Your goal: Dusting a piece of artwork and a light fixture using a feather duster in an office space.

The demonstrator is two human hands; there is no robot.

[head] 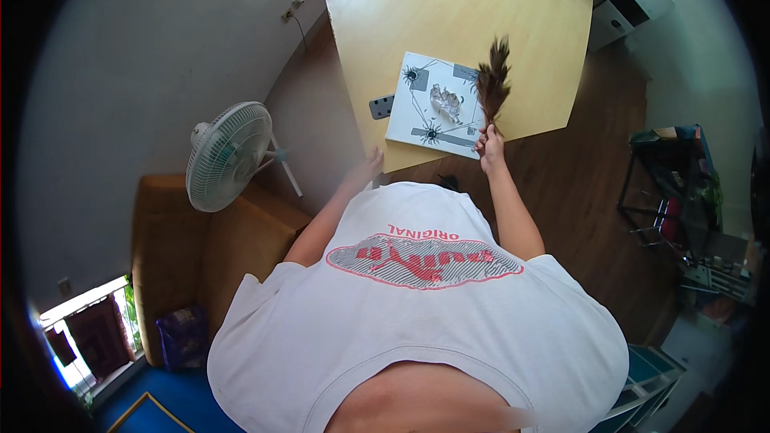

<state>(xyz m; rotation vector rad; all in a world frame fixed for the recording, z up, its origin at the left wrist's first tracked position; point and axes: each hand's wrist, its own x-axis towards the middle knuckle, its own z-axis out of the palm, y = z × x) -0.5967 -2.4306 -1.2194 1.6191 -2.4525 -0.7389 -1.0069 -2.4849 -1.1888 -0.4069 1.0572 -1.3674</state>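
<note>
My right hand grips the lower end of a brown feather duster. The feathers point away from me and lie along the right edge of a square white board printed with black splats, lines and grey blocks. On the middle of that board sits a crumpled silvery clump, perhaps foil or plastic. A dark grey flat piece with holes sticks out from the board's left side. My left hand is at the near left corner of the light wooden table; its fingers look blurred there.
A white standing fan is on the left, by a brown sofa. Wall sockets with cords are beyond it. A white cabinet-like unit stands at the far right, and a dark metal-framed stand is to the right on the wooden floor.
</note>
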